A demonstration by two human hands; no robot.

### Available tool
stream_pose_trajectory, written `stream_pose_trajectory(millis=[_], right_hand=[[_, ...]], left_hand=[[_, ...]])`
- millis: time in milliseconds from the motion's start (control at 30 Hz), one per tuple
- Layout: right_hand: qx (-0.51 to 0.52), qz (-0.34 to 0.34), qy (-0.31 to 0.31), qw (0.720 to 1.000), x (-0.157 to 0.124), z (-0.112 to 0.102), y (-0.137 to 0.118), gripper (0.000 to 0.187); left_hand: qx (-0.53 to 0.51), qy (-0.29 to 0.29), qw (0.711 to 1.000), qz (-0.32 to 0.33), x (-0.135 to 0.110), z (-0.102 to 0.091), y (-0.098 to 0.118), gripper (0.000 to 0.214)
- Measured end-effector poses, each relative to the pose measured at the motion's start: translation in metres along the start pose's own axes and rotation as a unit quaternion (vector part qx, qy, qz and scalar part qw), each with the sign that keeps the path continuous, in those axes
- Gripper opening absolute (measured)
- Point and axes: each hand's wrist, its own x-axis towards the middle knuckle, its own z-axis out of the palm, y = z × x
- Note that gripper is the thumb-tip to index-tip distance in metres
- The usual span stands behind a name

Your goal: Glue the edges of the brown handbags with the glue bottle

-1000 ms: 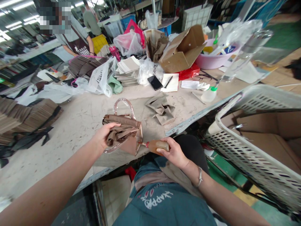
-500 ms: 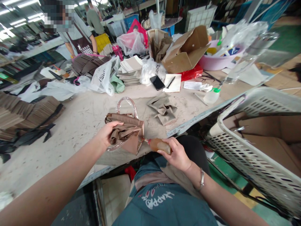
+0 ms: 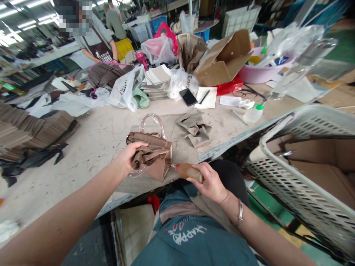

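Handbag: a small tan-pink handbag with stiff, shiny sides (image 3: 155, 170) sits near the front edge of a long, scuffed beige worktable (image 3: 94, 147), in front of the wearer. A looped, clear-wrapped pinkish handle (image 3: 160, 120) stands up on its far side.
Lining: soft, folded brown cloth (image 3: 144, 159) bulges from the bag's top.
Left hand: the wearer's left hand (image 3: 130, 154) is closed over the cloth at the bag's left end, thumb on top.
Right hand: the wearer's right hand (image 3: 210, 181) is wrapped round the rear of an amber, soft-looking plastic bottle with a reddish neck (image 3: 186, 171), held on its side.
Nozzle: the bottle's thin tip points left at the bag's right side edge; whether it touches is too small to tell.
Beyond the bag: a crumpled grey-brown sheet (image 3: 195, 129) lies to the right; farther back are a black phone (image 3: 188, 97) and a dark pen (image 3: 204, 96) on a cream pad (image 3: 210, 103).
Table's right end: a small whitish bottle with a green cap (image 3: 252, 116) stands near the edge.
Beside the table: a white slatted plastic basket (image 3: 294, 175) holds brown, flat-sided pieces.
Across the table: a person in a dark apron (image 3: 102, 50) stands behind stacked brown pieces (image 3: 104, 77).
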Motion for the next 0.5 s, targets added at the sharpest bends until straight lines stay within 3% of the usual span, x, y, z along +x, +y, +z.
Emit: stream_pose_trajectory(millis=[233, 367, 500], right_hand=[[-0.035, -0.055, 0.030, 0.997, 0.008, -0.008, 0.006, 0.046], [-0.025, -0.041, 0.027, 0.998, 0.008, -0.003, 0.007, 0.043], [0.020, 0.019, 0.034, 0.999, 0.002, 0.005, 0.002, 0.038]], left_hand=[[-0.006, -0.001, 1.000, 0.000, 0.000, 0.000, 0.000, 0.016], [-0.012, 0.001, 1.000, 0.007, 0.000, 0.001, 0.000, 0.016], [-0.010, 0.011, 1.000, -0.004, -0.001, 0.003, 0.000, 0.014]])
